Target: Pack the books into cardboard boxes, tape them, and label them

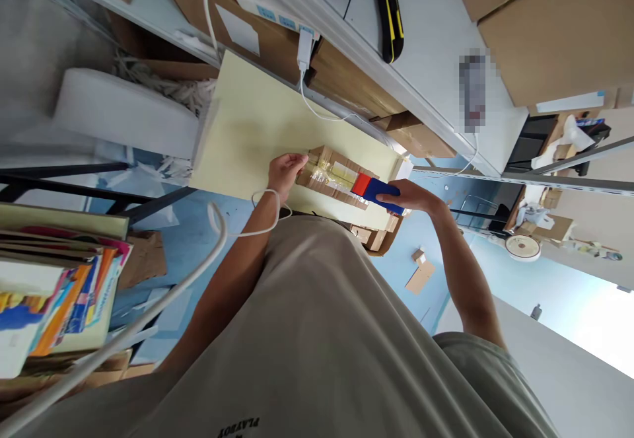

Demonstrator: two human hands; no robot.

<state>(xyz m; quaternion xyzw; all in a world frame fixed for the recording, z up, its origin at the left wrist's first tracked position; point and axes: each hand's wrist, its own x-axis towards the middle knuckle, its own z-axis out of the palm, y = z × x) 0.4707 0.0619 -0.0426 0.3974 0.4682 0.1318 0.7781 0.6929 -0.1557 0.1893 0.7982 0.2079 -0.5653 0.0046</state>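
Observation:
A narrow cardboard box (324,190) lies on the cream-coloured tabletop (242,114), with shiny clear tape (321,172) over its left part and a pale label on top. My right hand (410,196) grips a tape dispenser (379,193) with a blue body and a red front. The dispenser's red end rests on or just above the box's right part; contact cannot be made out. At the box's left end is my left hand (286,172), thumb and fingers pinched together by the taped edge. Whatever lies between those fingertips is too small to tell.
A white cable (220,226) loops across my left forearm. Above the tabletop runs a white shelf (426,35) bearing a black-and-yellow utility knife (389,15). A power strip (270,3) with a plugged-in charger hangs at its edge. Books and folders (74,292) are stacked at lower left.

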